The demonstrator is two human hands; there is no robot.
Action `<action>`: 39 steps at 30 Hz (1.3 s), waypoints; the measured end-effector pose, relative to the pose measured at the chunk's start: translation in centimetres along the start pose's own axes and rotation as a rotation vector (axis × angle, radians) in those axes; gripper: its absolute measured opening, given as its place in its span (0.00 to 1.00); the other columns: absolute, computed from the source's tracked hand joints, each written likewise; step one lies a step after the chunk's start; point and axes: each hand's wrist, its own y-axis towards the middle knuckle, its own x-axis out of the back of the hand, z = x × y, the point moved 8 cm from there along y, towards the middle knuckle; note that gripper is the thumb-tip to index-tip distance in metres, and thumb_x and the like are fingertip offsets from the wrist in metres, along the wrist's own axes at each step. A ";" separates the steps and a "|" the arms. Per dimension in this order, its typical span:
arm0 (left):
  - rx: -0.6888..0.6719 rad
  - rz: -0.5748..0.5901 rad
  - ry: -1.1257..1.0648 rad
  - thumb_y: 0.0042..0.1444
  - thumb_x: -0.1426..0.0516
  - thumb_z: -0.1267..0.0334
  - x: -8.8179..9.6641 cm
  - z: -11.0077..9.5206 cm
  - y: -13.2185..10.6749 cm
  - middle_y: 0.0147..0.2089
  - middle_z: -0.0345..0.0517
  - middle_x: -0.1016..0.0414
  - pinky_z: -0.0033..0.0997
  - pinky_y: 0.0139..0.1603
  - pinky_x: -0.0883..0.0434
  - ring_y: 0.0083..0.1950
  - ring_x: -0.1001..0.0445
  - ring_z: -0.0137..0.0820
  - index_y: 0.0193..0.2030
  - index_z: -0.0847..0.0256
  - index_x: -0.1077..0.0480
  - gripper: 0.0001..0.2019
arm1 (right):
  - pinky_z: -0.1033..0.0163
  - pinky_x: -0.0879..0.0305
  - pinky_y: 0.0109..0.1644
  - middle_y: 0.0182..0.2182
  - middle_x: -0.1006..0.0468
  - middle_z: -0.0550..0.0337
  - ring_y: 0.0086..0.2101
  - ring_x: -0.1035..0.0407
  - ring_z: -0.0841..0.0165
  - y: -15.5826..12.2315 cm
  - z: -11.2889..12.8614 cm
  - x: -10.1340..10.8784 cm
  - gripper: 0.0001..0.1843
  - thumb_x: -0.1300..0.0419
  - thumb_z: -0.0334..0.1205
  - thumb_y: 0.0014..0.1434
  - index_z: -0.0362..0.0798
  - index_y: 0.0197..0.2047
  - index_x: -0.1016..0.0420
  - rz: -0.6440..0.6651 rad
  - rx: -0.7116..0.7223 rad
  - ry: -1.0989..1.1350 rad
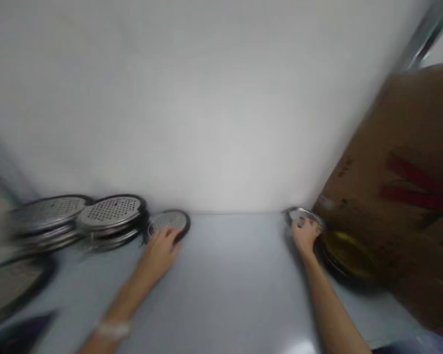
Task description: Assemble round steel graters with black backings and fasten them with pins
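My left hand [162,248] has its fingers curled over the near edge of a small round perforated metal plate [172,219] with a dark rim. The plate lies flat on the pale surface by the back wall. Far to the right, my right hand [304,236] grips a shallow round metal dish [306,213] with its fingers over the rim. Part of the dish is hidden under the hand, and blur hides its details. Just left of my left hand is a stack of larger perforated round plates [112,211] with dark rims.
Another stack of perforated plates [51,214] stands at the far left, with a dark-rimmed round plate [11,285] nearer. Beside my right hand sits a yellowish round piece [349,253] with a dark base. A large cardboard box [409,147] borders the right side; a white wall [221,108] rises behind.
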 end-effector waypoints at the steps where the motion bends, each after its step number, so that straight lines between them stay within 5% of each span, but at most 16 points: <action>1: -0.001 -0.003 0.002 0.61 0.49 0.64 0.0 0.0 0.0 0.50 0.57 0.30 0.49 0.60 0.34 0.54 0.32 0.47 0.58 0.67 0.29 0.20 | 0.43 0.48 0.59 0.45 0.26 0.35 0.50 0.35 0.45 0.0 0.0 0.1 0.25 0.45 0.47 0.51 0.38 0.44 0.21 -0.007 -0.005 0.002; 25: 0.005 -0.003 0.025 0.60 0.51 0.63 -0.3 1.1 -0.1 0.51 0.58 0.28 0.49 0.60 0.33 0.54 0.31 0.48 0.57 0.68 0.28 0.22 | 0.48 0.42 0.58 0.43 0.22 0.44 0.49 0.32 0.52 -1.5 2.8 2.2 0.17 0.45 0.42 0.54 0.43 0.43 0.24 -0.219 0.000 0.183; 33: 0.010 -0.002 0.025 0.60 0.51 0.62 -0.5 1.3 -0.1 0.51 0.58 0.29 0.49 0.60 0.33 0.54 0.31 0.48 0.57 0.68 0.28 0.22 | 0.50 0.37 0.53 0.42 0.24 0.44 0.44 0.31 0.54 -2.0 0.9 1.9 0.19 0.50 0.40 0.56 0.42 0.45 0.25 -0.309 -0.113 0.205; 39: 0.001 -0.027 0.007 0.59 0.50 0.62 -0.4 1.4 -0.1 0.50 0.57 0.28 0.49 0.59 0.33 0.54 0.30 0.48 0.56 0.66 0.28 0.21 | 0.48 0.41 0.56 0.41 0.23 0.43 0.45 0.32 0.53 -1.0 0.1 1.2 0.18 0.48 0.39 0.53 0.42 0.43 0.24 -0.237 -0.101 0.162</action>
